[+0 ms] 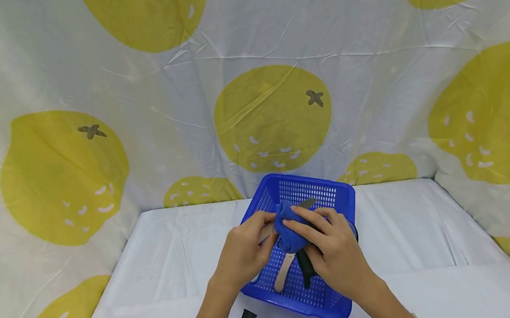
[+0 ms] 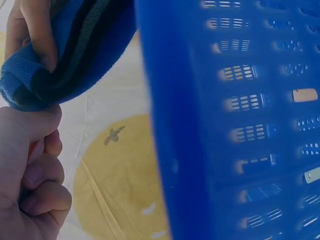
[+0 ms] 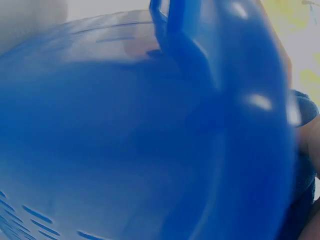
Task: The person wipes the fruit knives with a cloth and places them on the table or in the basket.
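My left hand (image 1: 244, 248) grips the pale handle of a knife (image 1: 267, 230) above the basket. A folded blue cloth (image 1: 291, 234) lies around the blade, whose grey tip shows past the cloth's far side. With fingers bent over the cloth, my right hand (image 1: 335, 252) pinches it against the blade. In the left wrist view the left hand's fingers (image 2: 47, 200) are curled, and the cloth (image 2: 95, 55) hangs beside the basket's rim. The right wrist view shows mostly basket wall, with a little of the right hand (image 3: 311, 150) at the edge.
Beneath both hands stands a blue perforated basket (image 1: 321, 312) on a white-covered table (image 1: 172, 264). In it lie a wooden handle (image 1: 284, 273), a black handle (image 1: 305, 268) and a pale item, partly hidden. A lemon-print curtain (image 1: 361, 87) hangs behind.
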The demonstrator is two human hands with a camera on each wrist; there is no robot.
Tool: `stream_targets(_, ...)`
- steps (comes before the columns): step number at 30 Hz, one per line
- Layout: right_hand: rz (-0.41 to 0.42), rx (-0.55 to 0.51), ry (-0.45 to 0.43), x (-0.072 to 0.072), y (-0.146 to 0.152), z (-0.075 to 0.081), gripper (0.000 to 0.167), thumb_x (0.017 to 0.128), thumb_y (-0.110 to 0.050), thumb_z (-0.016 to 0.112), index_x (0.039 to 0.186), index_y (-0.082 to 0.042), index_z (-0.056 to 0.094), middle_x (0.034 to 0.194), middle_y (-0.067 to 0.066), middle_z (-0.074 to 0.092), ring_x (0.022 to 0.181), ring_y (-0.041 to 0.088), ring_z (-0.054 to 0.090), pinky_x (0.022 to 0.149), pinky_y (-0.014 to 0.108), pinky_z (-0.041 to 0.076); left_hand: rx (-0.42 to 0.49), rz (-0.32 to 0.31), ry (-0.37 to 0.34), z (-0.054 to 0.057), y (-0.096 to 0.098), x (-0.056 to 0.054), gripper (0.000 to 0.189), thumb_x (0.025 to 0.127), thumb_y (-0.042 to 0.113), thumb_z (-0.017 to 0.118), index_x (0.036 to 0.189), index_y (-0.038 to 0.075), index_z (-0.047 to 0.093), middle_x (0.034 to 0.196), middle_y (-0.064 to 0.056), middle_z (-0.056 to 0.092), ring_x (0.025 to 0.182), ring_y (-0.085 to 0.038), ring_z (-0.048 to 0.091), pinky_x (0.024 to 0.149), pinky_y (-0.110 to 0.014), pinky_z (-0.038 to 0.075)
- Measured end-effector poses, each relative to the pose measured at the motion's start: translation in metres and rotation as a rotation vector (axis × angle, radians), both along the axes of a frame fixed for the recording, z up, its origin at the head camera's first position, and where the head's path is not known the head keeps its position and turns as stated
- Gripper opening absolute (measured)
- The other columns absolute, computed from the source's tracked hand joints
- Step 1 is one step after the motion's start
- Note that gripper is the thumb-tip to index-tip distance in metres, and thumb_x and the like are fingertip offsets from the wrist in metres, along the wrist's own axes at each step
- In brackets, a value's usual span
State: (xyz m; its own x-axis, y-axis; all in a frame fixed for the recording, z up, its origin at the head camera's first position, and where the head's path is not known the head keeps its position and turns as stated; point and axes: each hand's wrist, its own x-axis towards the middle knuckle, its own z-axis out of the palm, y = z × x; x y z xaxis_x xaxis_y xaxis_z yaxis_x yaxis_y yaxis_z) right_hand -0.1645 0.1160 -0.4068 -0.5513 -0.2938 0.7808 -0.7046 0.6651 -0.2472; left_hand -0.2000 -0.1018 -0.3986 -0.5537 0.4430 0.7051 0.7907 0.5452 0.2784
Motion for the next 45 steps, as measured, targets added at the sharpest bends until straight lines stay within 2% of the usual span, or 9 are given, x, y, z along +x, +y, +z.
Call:
stream_targets(10, -0.017, -0.017, 0.002, -0.001, 0.001, 0.0, 0.049, 0.089, -0.003, 0.07, 0.133, -0.025, 0.071, 0.142, 0.002, 0.064, 0.111, 0.026, 0.056, 0.086, 0.051, 0.047, 0.018, -0.025, -0.007, 0.002, 0.001, 0.003, 0.026, 0.092, 0.005, 0.075, 0.117, 0.002, 0.066, 0.106, -0.01, 0.075, 0.079, -0.014, 0.075, 0.072, -0.02, 0.061)
stream_targets(21, -0.052, -0.008, 0.003, -0.007, 0.009, 0.001, 0.049, 0.09, -0.002, 0.067, 0.133, -0.025, 0.071, 0.144, 0.003, 0.063, 0.112, 0.028, 0.056, 0.089, 0.051, 0.048, 0.037, -0.048, -0.031, 0.002, 0.0, 0.003, 0.024, 0.096, 0.012, 0.072, 0.118, 0.003, 0.066, 0.115, -0.01, 0.077, 0.092, -0.018, 0.077, 0.079, -0.024, 0.062)
stream_targets(29, -0.1, -0.036, -0.024, -0.013, 0.023, -0.002, 0.051, 0.089, 0.001, 0.067, 0.133, -0.024, 0.071, 0.146, 0.003, 0.061, 0.114, 0.03, 0.056, 0.094, 0.056, 0.048, 0.035, -0.04, -0.059, -0.001, 0.0, 0.003, 0.022, 0.097, 0.014, 0.072, 0.117, 0.005, 0.066, 0.114, -0.009, 0.077, 0.093, -0.016, 0.077, 0.08, -0.023, 0.062)
stream_targets(35, -0.138, -0.059, 0.008, -0.022, 0.036, -0.002, 0.051, 0.086, 0.005, 0.068, 0.13, -0.022, 0.072, 0.142, 0.008, 0.064, 0.11, 0.034, 0.058, 0.093, 0.059, 0.047, 0.037, -0.031, -0.081, -0.002, -0.001, 0.002, 0.023, 0.097, 0.015, 0.073, 0.117, 0.006, 0.066, 0.114, -0.008, 0.077, 0.095, -0.015, 0.077, 0.082, -0.022, 0.061)
stream_targets(39, -0.17, -0.077, 0.027, -0.027, 0.047, -0.002, 0.05, 0.085, 0.007, 0.069, 0.128, -0.019, 0.073, 0.138, 0.012, 0.066, 0.108, 0.038, 0.058, 0.09, 0.058, 0.047, 0.03, -0.009, -0.087, -0.003, -0.001, 0.001, 0.025, 0.096, 0.016, 0.074, 0.117, 0.006, 0.065, 0.113, -0.008, 0.076, 0.093, -0.014, 0.076, 0.081, -0.023, 0.061)
stream_targets(45, -0.197, -0.108, -0.004, -0.028, 0.059, 0.0, 0.048, 0.086, 0.006, 0.07, 0.128, -0.016, 0.073, 0.138, 0.014, 0.065, 0.113, 0.039, 0.056, 0.091, 0.058, 0.045, -0.009, 0.09, -0.148, -0.005, -0.002, -0.001, 0.026, 0.096, 0.019, 0.074, 0.119, 0.01, 0.065, 0.109, -0.003, 0.076, 0.083, -0.007, 0.071, 0.076, -0.02, 0.06)
